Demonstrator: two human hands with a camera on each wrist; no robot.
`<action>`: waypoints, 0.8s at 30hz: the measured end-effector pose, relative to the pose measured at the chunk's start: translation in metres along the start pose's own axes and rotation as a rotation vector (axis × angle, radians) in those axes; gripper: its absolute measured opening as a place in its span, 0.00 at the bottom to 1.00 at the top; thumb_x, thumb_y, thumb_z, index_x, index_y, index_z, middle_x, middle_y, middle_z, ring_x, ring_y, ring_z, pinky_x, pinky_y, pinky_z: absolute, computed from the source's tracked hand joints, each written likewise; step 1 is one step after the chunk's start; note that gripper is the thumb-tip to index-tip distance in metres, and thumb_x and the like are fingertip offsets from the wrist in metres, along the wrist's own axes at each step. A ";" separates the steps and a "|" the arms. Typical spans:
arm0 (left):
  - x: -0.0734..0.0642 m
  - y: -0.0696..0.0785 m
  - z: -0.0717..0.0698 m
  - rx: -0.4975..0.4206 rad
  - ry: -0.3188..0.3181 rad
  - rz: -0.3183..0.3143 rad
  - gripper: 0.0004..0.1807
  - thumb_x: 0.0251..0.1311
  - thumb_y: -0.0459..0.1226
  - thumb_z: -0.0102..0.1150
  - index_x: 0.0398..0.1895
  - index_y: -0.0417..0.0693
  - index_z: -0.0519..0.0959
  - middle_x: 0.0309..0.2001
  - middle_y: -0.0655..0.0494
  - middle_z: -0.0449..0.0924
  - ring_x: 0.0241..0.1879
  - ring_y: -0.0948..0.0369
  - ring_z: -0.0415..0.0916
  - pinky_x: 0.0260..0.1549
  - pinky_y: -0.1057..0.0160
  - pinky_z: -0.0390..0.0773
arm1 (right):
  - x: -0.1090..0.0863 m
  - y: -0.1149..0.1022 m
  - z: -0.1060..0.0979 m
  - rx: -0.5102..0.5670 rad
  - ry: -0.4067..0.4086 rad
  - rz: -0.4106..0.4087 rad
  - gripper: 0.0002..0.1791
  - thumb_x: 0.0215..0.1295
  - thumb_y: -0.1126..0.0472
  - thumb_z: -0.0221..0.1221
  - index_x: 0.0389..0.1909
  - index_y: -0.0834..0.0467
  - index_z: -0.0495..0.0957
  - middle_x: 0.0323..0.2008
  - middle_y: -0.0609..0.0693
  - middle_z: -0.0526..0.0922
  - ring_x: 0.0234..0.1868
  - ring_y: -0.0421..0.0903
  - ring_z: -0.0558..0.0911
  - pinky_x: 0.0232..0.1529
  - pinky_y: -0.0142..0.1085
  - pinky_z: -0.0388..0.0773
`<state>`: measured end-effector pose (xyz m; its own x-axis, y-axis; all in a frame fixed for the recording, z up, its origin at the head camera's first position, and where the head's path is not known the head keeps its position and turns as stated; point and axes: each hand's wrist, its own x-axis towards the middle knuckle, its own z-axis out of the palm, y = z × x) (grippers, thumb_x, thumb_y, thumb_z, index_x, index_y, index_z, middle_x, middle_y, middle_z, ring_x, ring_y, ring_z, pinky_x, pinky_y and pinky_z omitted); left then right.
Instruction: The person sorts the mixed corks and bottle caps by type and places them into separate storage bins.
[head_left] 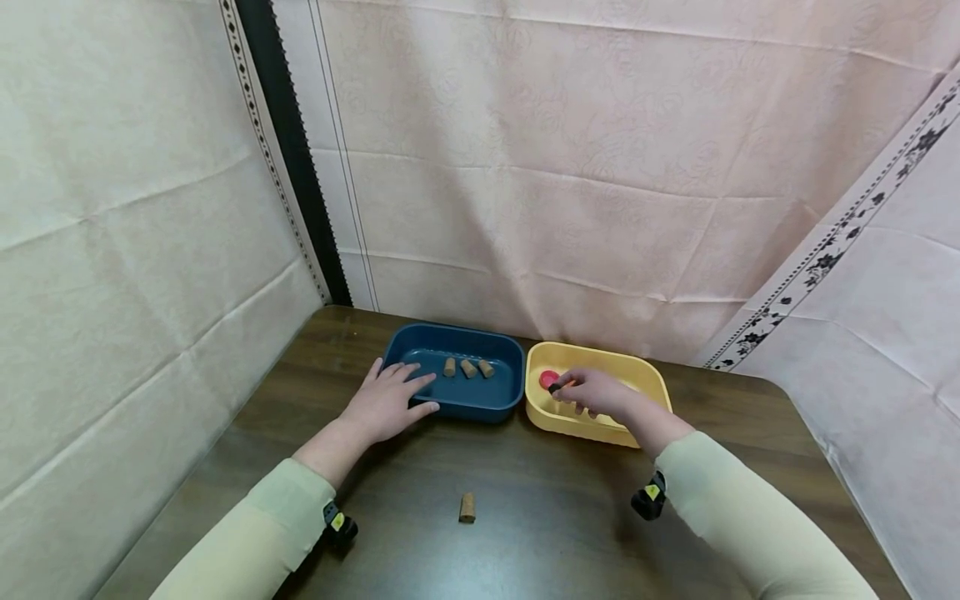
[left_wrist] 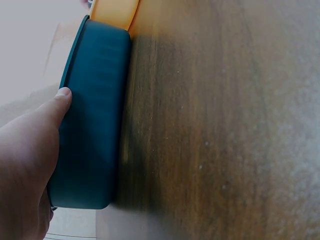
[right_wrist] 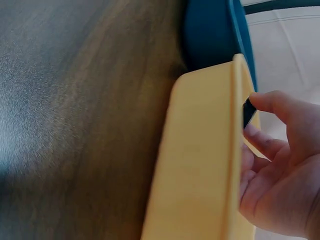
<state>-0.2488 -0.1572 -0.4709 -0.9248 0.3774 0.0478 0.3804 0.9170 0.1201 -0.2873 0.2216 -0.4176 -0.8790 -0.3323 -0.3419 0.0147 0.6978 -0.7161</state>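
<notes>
My left hand (head_left: 386,402) lies with spread fingers over the left front corner of a blue bin (head_left: 480,412). In the left wrist view its thumb touches the bin's rim. Three corks (head_left: 468,368) lie in a row inside that bin. Over the yellow bin (head_left: 592,428), my right hand (head_left: 597,392) pinches a small black piece (right_wrist: 248,112) between thumb and fingertip; the fingers hide part of it. Beside the fingertips, a round red piece (head_left: 549,379) lies on the yellow bin's floor. A bit of orange shows by the fingers in the head view.
Another cork (head_left: 467,507) stands on the dark wooden table (head_left: 540,517) in front of the bins. The two bins sit side by side near the back edge. Pale cloth (head_left: 585,167) hangs behind the table and along both sides.
</notes>
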 end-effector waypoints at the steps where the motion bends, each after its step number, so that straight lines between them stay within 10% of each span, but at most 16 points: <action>1: 0.000 0.000 0.000 -0.002 -0.001 -0.001 0.38 0.67 0.69 0.39 0.74 0.63 0.65 0.74 0.49 0.61 0.73 0.46 0.55 0.71 0.36 0.40 | 0.003 0.002 0.002 -0.028 0.010 0.009 0.16 0.68 0.54 0.62 0.50 0.59 0.79 0.42 0.58 0.78 0.34 0.51 0.77 0.27 0.36 0.71; 24: -0.001 0.000 -0.001 -0.007 -0.004 -0.008 0.39 0.66 0.69 0.38 0.74 0.63 0.65 0.74 0.50 0.61 0.74 0.46 0.54 0.71 0.36 0.39 | 0.038 0.003 0.033 -0.476 0.180 0.153 0.17 0.59 0.47 0.69 0.38 0.56 0.84 0.30 0.48 0.81 0.31 0.48 0.76 0.36 0.39 0.71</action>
<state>-0.2479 -0.1574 -0.4704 -0.9279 0.3705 0.0425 0.3728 0.9191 0.1277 -0.3053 0.1904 -0.4531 -0.9524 -0.1186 -0.2808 -0.0315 0.9546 -0.2963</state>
